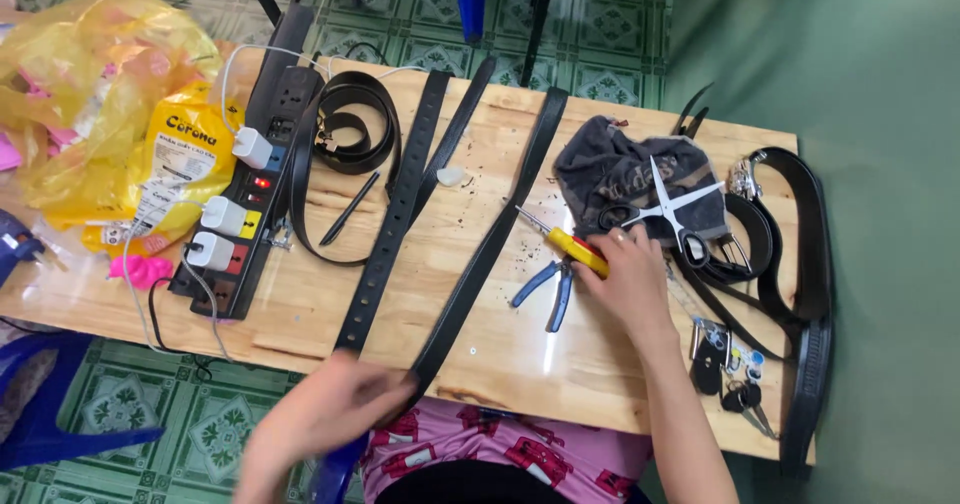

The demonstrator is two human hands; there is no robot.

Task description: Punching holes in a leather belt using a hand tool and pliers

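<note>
Workbench on a tiled floor

A pale wooden table (300, 304) stands on green patterned floor tiles (420, 4); a plain green wall (880, 64) rises right, dark chair legs (540, 14) beyond.

The left hand (330, 409) sits low at the near edge, blurred, palm down, fingers curled closed around something thin at their tips (the grip itself is hard to make out). Its forearm runs down toward the bottom of the view. The right hand (628, 274) lies further forward, back up, fingers bent closed in a grasp, wrist straight, bare forearm slanting down to the right.
</note>
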